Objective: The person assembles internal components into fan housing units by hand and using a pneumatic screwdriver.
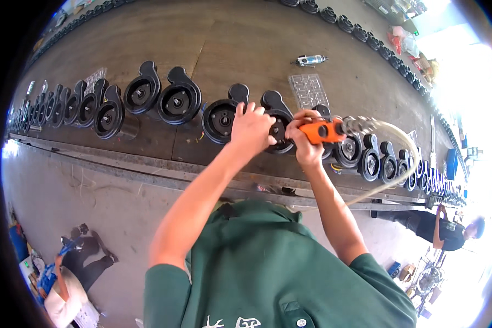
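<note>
My left hand (250, 129) lies palm down over the facing edges of two black round housings, its fingers spread and its thumb near the hub of the right one. One housing (218, 121) shows beside its wrist side; the other housing (276, 102), with a rounded arm on top, sits between my two hands. In my right hand (305, 136) is an orange air-powered hand tool (321, 132), fingers wrapped round its body. The tool lies sideways, with a clear hose (394, 130) leaving its right end. Its left end is hidden by my hand.
Similar housings (179, 101) line the near edge of the brown workbench (229, 52), with another row (361, 33) along the far side. Beyond my hands lie a clear plastic tray (308, 90) and a silver-blue air tool (310, 60). One person (454, 232) stands right, another (65, 295) lower left.
</note>
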Motion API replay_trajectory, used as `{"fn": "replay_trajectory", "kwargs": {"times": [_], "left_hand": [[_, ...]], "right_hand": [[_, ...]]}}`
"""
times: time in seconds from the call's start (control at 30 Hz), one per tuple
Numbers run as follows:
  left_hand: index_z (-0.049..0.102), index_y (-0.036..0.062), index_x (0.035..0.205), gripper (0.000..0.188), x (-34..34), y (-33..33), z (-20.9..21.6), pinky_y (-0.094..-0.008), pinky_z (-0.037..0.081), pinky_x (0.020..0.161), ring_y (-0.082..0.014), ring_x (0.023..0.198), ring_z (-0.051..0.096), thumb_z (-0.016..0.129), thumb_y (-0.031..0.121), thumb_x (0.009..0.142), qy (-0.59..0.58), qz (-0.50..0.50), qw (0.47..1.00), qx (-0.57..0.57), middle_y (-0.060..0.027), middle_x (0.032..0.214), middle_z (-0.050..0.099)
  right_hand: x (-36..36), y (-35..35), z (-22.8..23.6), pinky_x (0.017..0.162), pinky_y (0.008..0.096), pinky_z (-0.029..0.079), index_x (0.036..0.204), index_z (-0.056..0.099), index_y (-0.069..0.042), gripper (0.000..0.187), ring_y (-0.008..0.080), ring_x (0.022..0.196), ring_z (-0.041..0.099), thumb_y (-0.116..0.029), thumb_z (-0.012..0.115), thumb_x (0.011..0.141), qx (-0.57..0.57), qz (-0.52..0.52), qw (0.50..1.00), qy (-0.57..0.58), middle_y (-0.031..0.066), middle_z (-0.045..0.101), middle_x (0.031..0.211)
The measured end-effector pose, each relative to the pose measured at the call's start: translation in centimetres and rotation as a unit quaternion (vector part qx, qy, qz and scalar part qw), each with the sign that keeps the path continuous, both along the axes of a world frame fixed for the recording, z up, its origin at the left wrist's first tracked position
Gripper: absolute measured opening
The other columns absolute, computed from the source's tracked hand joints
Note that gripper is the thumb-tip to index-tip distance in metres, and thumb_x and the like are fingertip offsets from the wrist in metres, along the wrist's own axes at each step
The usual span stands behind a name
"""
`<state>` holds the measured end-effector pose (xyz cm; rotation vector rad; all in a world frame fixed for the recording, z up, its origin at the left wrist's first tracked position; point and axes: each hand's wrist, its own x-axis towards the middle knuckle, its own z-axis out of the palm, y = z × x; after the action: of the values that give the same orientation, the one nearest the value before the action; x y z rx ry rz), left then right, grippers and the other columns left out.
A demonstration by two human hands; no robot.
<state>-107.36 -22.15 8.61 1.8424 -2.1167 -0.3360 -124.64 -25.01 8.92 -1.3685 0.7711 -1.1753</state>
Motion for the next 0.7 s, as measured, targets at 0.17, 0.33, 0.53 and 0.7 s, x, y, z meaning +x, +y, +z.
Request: {"fn": "replay_trajectory", "kwargs": {"times": [0.17,0.33,0.53,0.7], "left_hand": [[0.07,0.0037,0.111,0.034,-3.1,7.5,-0.2,-0.0428,0.047,0.096,-0.0314,0.113,0.059,0.082,0.015,0.082,0.256,0.182,0.943,-0.107,-0.0107,0.111,0.066],[0.061,-0.0069,0.116,0.04,-5.1,8.7,-4.7,-0.0391,0.053,0.089,-0.0294,0.1,0.066,0.076,0.022,0.093,0.56,0.314,0.759,0.111,-0.0187,0.113,0.067],[0.055,-0.0081,0.122,0.045,-4.7,5.5,-7.1,-0.0293,0.057,0.074,-0.0139,0.085,0.066,0.071,0.028,0.1,0.551,0.29,0.769,0.142,-0.0109,0.099,0.066],[0.056,-0.0075,0.123,0.04,-5.7,3.9,-9.4,-0.0325,0.06,0.069,-0.0166,0.081,0.067,0.064,0.023,0.098,0.544,0.298,0.78,0.089,-0.0122,0.097,0.067]], "right_hand": [[1.3,-2.2,1.7,0.071,0.0344,0.052,0.112,0.051,0.002,0.025,0.0168,0.07,0.056,0.003,0.057,0.088,-0.009,-0.041,0.997,-0.065,0.0074,0.056,0.081],[2.4,-4.4,0.2,0.069,0.0368,0.052,0.113,0.052,0.002,0.027,0.0182,0.069,0.057,0.005,0.054,0.087,0.012,-0.057,0.994,-0.087,0.0089,0.058,0.08],[2.5,-5.1,-0.2,0.069,0.0367,0.052,0.112,0.052,0.002,0.027,0.0181,0.068,0.056,0.005,0.053,0.086,0.002,-0.05,0.996,-0.08,0.0084,0.056,0.077],[2.1,-5.1,-0.8,0.071,0.0356,0.052,0.11,0.051,-0.001,0.025,0.0179,0.07,0.056,0.005,0.053,0.086,0.002,-0.004,0.997,-0.081,0.0072,0.057,0.079]]}}
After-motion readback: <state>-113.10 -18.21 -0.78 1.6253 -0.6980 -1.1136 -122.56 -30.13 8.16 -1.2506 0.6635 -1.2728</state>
